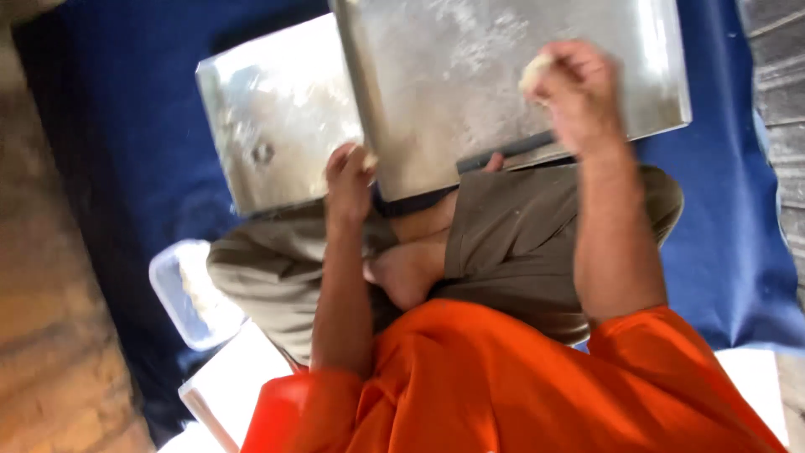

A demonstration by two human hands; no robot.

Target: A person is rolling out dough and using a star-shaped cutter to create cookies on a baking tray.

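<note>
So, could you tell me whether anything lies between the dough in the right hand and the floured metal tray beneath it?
Nothing visible does. The right hand holds the pale dough piece directly over the bare surface of the metal tray. The left hand is off at the tray's near edge.

We look through a single head-worn camera, pointed steeply down and close over our own lap and crossed legs (503, 243), tilted askew so the two metal trays (470, 92) on the blue cloth (126, 143) fill the upper frame; no second view overlaps it.
</note>
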